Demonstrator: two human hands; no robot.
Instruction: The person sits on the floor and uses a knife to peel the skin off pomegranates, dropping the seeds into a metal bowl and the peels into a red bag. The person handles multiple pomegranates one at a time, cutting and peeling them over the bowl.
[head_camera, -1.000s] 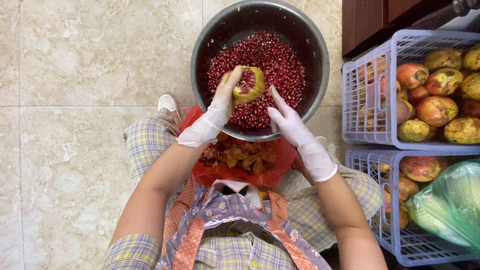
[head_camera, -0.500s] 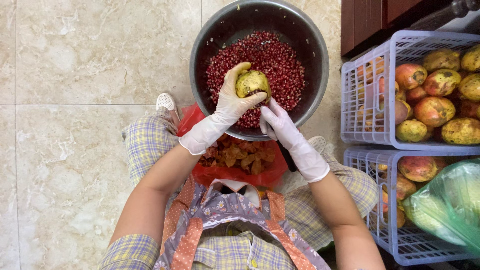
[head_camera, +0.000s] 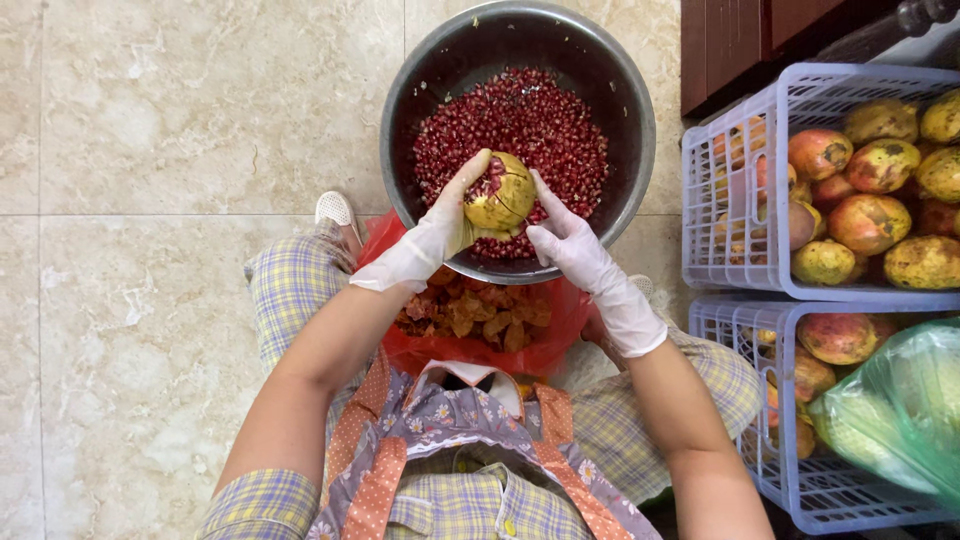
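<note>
One pomegranate piece (head_camera: 500, 197) sits over the near side of the single metal bowl (head_camera: 620, 120), above the heap of red seeds (head_camera: 520, 125). The gloved left hand (head_camera: 445, 225) is wrapped around it, gripping; the gloved right hand (head_camera: 565, 240) presses its spread fingers against the fruit's other side. Just nearer than the bowl lies one red bag of peels (head_camera: 475, 315). Right of the bowl stand two lavender crates (head_camera: 740, 150) of whole pomegranates (head_camera: 860, 215).

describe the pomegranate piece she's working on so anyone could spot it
Find the big metal bowl full of red seeds on the tiled floor. Over its near rim, the gloved left hand cups a yellow-skinned pomegranate piece, the only fruit outside the crates.
</note>
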